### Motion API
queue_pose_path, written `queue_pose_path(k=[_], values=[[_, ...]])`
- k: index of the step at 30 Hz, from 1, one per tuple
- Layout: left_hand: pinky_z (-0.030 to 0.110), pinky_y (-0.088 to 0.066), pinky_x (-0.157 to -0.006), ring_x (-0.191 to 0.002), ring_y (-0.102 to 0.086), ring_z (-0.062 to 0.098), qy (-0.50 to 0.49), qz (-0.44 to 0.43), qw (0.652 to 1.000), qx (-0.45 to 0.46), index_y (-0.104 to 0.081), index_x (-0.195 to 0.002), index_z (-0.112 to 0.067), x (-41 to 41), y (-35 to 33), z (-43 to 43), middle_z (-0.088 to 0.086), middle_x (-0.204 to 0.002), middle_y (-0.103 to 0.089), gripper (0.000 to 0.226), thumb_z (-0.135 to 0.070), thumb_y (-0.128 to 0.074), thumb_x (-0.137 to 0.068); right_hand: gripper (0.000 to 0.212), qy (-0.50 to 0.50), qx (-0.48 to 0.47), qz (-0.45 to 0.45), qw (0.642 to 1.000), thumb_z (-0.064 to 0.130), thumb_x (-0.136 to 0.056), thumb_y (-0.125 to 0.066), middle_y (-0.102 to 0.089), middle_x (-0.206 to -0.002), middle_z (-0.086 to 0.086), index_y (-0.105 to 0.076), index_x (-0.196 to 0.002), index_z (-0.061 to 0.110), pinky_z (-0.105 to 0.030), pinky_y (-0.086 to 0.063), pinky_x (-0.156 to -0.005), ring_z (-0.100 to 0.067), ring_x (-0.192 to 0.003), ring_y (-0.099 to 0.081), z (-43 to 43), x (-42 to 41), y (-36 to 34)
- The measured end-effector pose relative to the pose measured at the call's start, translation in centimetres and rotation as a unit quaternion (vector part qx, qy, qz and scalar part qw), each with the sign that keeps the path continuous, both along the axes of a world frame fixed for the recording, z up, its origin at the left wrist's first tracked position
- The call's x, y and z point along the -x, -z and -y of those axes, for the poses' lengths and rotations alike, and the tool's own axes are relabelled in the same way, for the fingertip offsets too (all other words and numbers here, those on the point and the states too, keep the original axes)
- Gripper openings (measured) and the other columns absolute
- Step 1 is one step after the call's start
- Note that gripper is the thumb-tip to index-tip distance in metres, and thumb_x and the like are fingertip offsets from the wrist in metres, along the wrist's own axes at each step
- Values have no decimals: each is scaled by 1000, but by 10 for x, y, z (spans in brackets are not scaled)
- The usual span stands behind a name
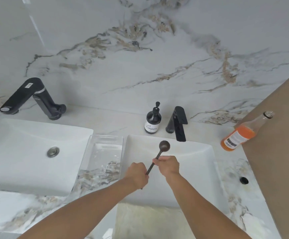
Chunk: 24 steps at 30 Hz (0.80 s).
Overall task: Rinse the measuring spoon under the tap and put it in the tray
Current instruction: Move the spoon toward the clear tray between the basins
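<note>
Presently held item: measuring spoon (158, 154), dark, long-handled, round bowl uppermost in view, gripped by both hands above the right-hand basin (199, 152). Right hand (168, 165): fingers clamped around the middle of the handle, just below the bowl end. Left hand (137, 175): fingers closed around the lower end of the handle, whose tip shows just beneath the fist. Spoon bowl lies near the spout of a black tap (178, 124) but not beneath it; no water visible at the spout. Tray (105, 140): clear plastic, rectangular, standing on the marbled desk (95, 180) between the two basins, just beside the left rim of the right-hand basin and apart from the spoon. Soap dispenser (153, 120): dark bottle, pump top, pale label, upright just left of the black tap. Second tap (31, 99): black, angular, behind the left-hand basin (28, 138), which has a metal drain plug (53, 151). Glass bottle (243, 133): orange liquid, white label, uncapped, at the far right of the desk against a tan panel (281, 152). Wall (140, 49): white marble with grey and tan veining. Round dark hole (244, 180) in the desk right of the basin.
</note>
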State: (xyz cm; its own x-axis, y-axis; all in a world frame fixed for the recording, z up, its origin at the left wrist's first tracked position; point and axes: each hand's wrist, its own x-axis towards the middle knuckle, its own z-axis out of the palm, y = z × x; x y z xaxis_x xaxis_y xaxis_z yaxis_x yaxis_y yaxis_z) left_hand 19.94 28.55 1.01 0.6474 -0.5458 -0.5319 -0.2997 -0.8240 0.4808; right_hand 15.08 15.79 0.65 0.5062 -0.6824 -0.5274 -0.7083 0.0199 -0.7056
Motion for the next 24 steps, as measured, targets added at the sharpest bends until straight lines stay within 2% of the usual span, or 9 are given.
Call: queue_pose_path(k=[5,9,10,13,14,16,19,21,24], values=[[29,-58,-64,-69,-66,25,7,-42,999,20,-68,-67,-16,-21,-9,-3,7,-72,-65,16,-22,-61,-80,14,39,67,-2,997,23,-79,-76,-58,-52,4,-75,-67,15,-21,-39,-49,-18,-58,-53,-13,-7,-3],[32,-62,-68,-56,-65,18,-32,-222,966,131,-75,-73,-5,-46,-11,-35,7,-66,-70,14,-14,-69,-82,8,95,-101,45,989,15,-78,-77,-74,-76,-8,-74,-72,11,-26,-45,-53,-19,-56,-55,-19,-16,-16],[30,-61,-68,-56,-64,16,-42,-224,963,142,-75,-75,-3,-53,-13,-46,9,-68,-71,15,-15,-70,-82,7,84,-122,50,988,13,-77,-78,-75,-79,-10,-72,-73,10,-28,-48,-53,-19,-56,-57,-23,-22,-20],[18,-56,-71,-67,-69,10,-28,-52,988,144,-81,-80,-14,-72,-18,-78,3,-78,-78,15,-24,-70,-80,4,43,-126,70,989,7,-77,-73,-73,-75,-12,-72,-77,3,-30,-55,-56,-21,-56,-62,-47,-50,-29],[18,-54,-72,-69,-68,7,-31,-28,988,149,-81,-79,-16,-76,-21,-89,-2,-77,-78,15,-27,-71,-78,5,28,-129,78,988,5,-78,-69,-72,-74,-12,-73,-78,1,-30,-56,-57,-21,-56,-63,-58,-61,-31],[22,-52,-71,-62,-62,8,-59,-66,984,154,-79,-76,-10,-83,-20,-112,-2,-69,-70,19,-28,-73,-77,9,-21,-146,88,985,2,-80,-63,-73,-74,-12,-72,-80,0,-31,-59,-61,-21,-59,-66,-80,-82,-33],[30,-60,-62,-53,-62,16,-189,-198,950,149,-76,-79,4,-90,-15,-144,12,-67,-67,13,-9,-75,-80,10,-88,-200,81,972,-5,-83,-62,-73,-78,-15,-69,-90,-3,-39,-62,-75,-27,-70,-71,-108,-101,-26],[32,-62,-61,-52,-64,18,-215,-179,952,122,-76,-79,0,-92,-9,-156,13,-65,-68,6,-4,-72,-81,18,-94,-215,54,971,-10,-82,-64,-72,-84,-21,-66,-100,-7,-40,-64,-72,-30,-70,-73,-123,-108,-15],[36,-64,-69,-64,-72,27,-194,-154,967,59,-76,-85,-1,-89,0,-160,17,-75,-73,16,-4,-60,-84,21,-76,-200,3,977,-11,-81,-67,-74,-97,-28,-63,-99,-3,-45,-63,-77,-35,-80,-75,-140,-113,6]])
